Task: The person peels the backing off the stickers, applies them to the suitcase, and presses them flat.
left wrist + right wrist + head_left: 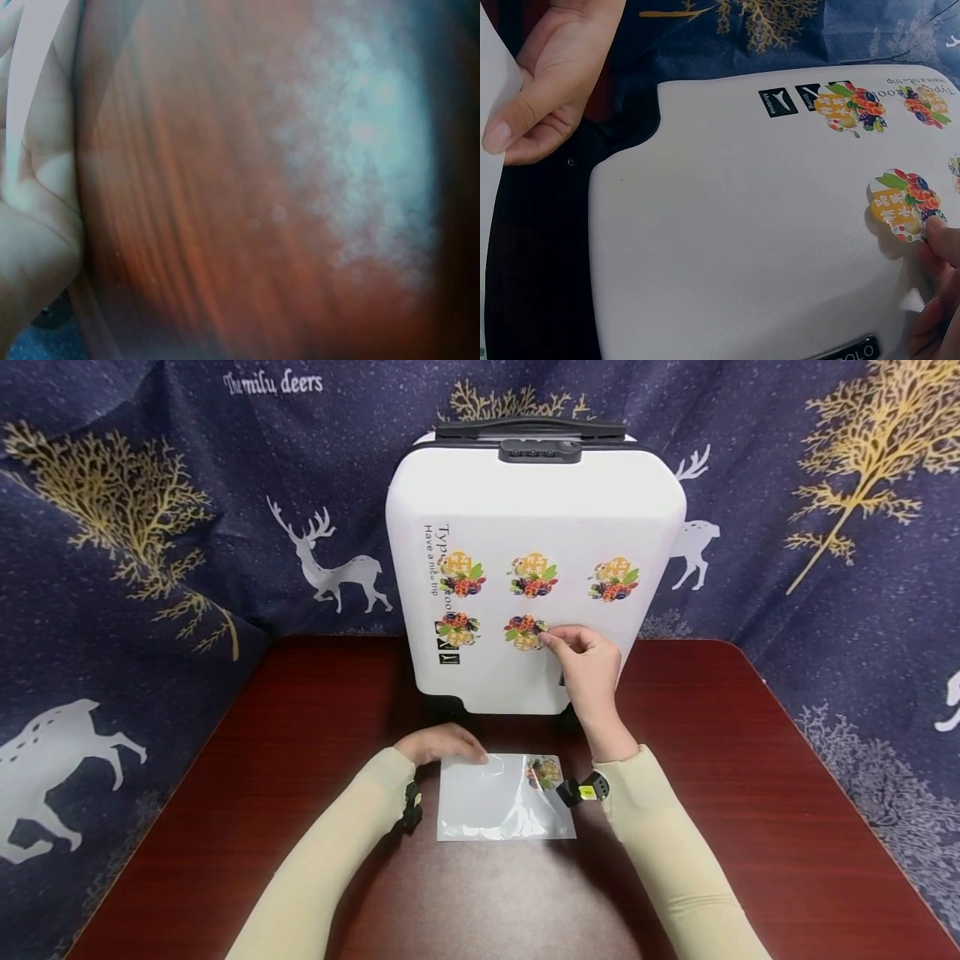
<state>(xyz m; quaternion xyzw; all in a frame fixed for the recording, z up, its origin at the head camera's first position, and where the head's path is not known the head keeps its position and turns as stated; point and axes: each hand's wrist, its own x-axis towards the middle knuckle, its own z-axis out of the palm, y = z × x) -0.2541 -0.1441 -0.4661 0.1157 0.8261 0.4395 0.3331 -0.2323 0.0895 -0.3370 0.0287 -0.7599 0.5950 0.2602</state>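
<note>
My right hand point(588, 664) pinches a fruit sticker point(904, 206) by its edge, between thumb and fingertips, at the front of the white suitcase point(517, 689). A shadow shows beneath the sticker; whether any part of it touches the case I cannot tell. Lower down, my left hand point(442, 745) grips the upper left edge of a glossy sticker sheet point(480, 802), with the thumb on its face in the right wrist view. One fruit sticker point(543, 772) is on the sheet's upper right corner. Blurred table fills most of the left wrist view.
Three fruit stickers run across the case in an upper row, including a middle one point(533, 576). Another sticker point(459, 631) sits lower left, overlapping printed labels. The suitcase stands upright on a dark red table point(337, 693), before a blue deer-patterned cloth point(247, 577).
</note>
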